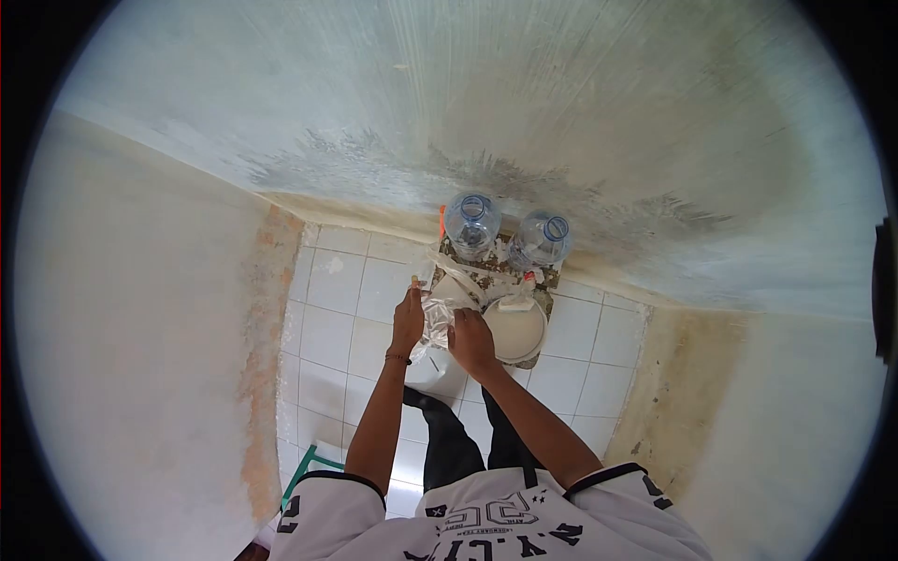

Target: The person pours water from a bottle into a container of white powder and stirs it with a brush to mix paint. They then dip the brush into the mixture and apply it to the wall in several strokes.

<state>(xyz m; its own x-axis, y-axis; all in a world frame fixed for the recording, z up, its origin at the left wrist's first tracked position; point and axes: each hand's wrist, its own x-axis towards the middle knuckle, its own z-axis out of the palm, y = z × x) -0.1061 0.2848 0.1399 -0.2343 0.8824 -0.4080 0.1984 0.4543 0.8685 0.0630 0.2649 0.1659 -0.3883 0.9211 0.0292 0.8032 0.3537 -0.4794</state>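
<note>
Both of my hands reach down over a low, worn stand by the wall. A crinkled clear plastic bag (pixel 438 318) is stretched between them. My left hand (pixel 408 320) is closed on the bag's left side, with a beaded bracelet at the wrist. On the bag's right side, my right hand (pixel 472 338) grips it with curled fingers. Right beside that hand stands a round tub (pixel 518 341) of off-white paste or paint. A flat tool with a red tip (pixel 529 278) lies across its far rim. What the bag contains is not clear.
Two large clear plastic bottles (pixel 472 227) with blue necks stand behind, against the stained wall (pixel 561 112). An orange object (pixel 442 221) sits beside the left bottle. Walls close in on both sides of the white tile floor (pixel 335 278). A green frame (pixel 307 467) is at lower left.
</note>
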